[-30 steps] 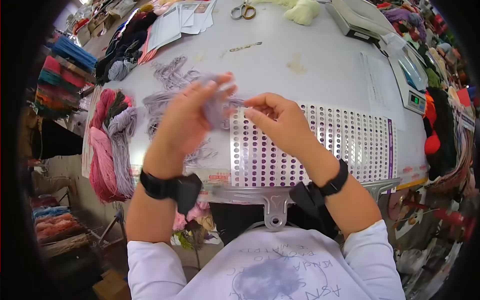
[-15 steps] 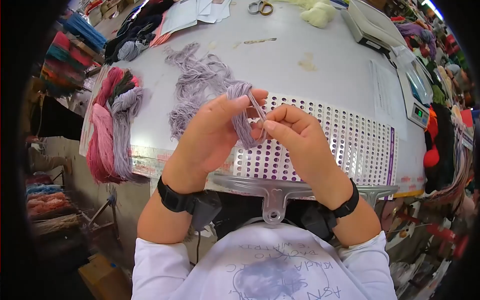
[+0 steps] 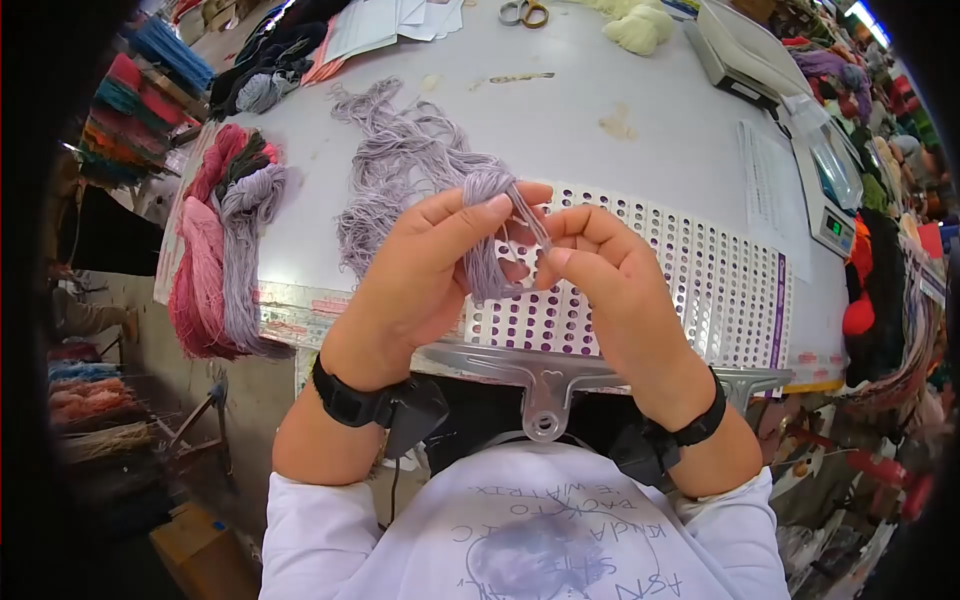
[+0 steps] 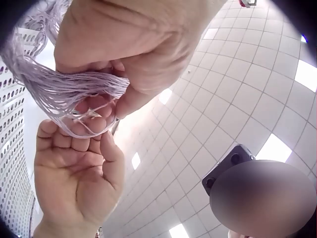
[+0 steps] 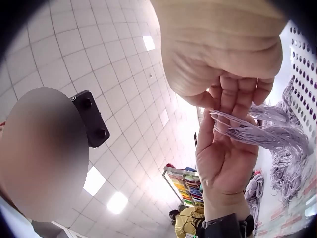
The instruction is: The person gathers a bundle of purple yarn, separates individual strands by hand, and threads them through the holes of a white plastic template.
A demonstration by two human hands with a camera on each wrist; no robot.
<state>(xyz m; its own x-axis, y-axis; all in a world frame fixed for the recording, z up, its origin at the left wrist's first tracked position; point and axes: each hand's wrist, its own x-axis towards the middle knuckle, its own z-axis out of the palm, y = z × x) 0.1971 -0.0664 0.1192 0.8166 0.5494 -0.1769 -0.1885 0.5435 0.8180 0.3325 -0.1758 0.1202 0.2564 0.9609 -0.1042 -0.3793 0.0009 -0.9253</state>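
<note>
A looped bundle of pale lilac yarn (image 3: 484, 240) hangs over the left hand (image 3: 410, 265), whose thumb and fingers grip it. The right hand (image 3: 620, 290) pinches a few strands at the bundle's right side, drawn slightly away from it. Beyond the hands, a loose heap of the same yarn (image 3: 400, 150) lies on the table and joins the held bundle. In the left wrist view the strands (image 4: 59, 89) run between both hands. The right wrist view shows the yarn (image 5: 267, 136) across the left hand's fingers (image 5: 233, 144), with the right hand (image 5: 223, 54) above.
A perforated white card (image 3: 690, 280) lies under and right of the hands, beside a clear hanger-like bar (image 3: 548, 385). Pink and lilac skeins (image 3: 205, 270) hang at the left edge. Scissors (image 3: 523, 12), papers (image 3: 385, 28) and a scale (image 3: 832, 225) lie farther off.
The left hand's yarn went from blurred motion to a plainly visible hanging loop. Since half a second ago, both hands moved slightly right, and the pinched strands spread more from the bundle.
</note>
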